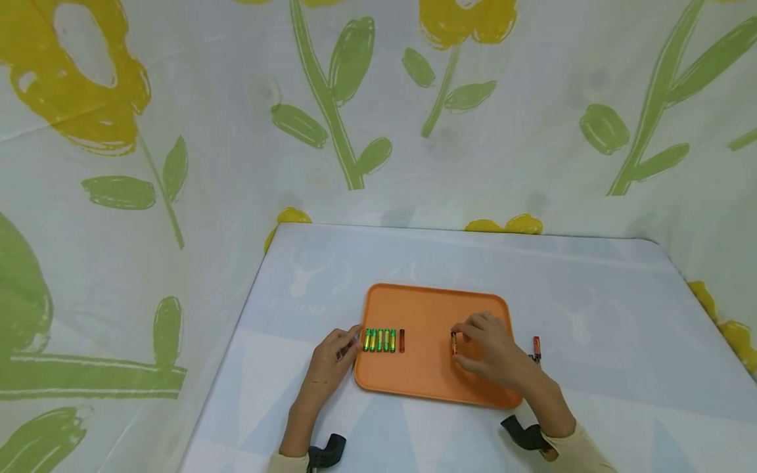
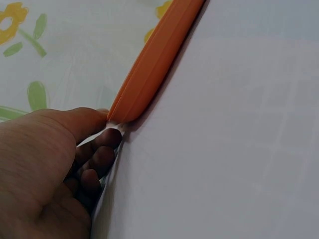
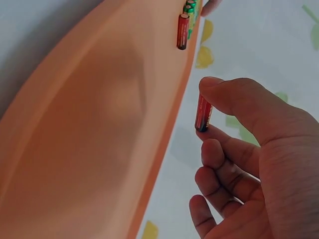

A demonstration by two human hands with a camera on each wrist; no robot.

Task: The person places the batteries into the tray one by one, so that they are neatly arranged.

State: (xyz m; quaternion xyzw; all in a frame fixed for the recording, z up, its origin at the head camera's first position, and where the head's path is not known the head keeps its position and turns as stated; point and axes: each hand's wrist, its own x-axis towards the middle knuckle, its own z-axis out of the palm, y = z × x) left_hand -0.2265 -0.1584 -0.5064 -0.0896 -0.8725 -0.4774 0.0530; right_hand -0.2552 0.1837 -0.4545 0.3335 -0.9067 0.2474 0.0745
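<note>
My right hand [image 1: 487, 348] is over the right half of the orange tray [image 1: 426, 309]. Between thumb and forefinger it pinches a red and black battery [image 3: 203, 113] by its two ends. At the tray's left edge, my left hand [image 1: 331, 364] holds the rim, thumb on top and fingers curled below in the left wrist view. Just inside that edge, several green and gold batteries [image 1: 380, 340] lie side by side in a row. A red and black battery [image 1: 402, 341] lies right of that row, with a small gap.
Beyond the tray's right side, a red battery [image 1: 537, 346] lies on the pale patterned tabletop [image 1: 591, 295], with something dark beside it partly hidden by my right wrist. A flowered cloth [image 1: 236, 98] hangs behind the table and along its left side.
</note>
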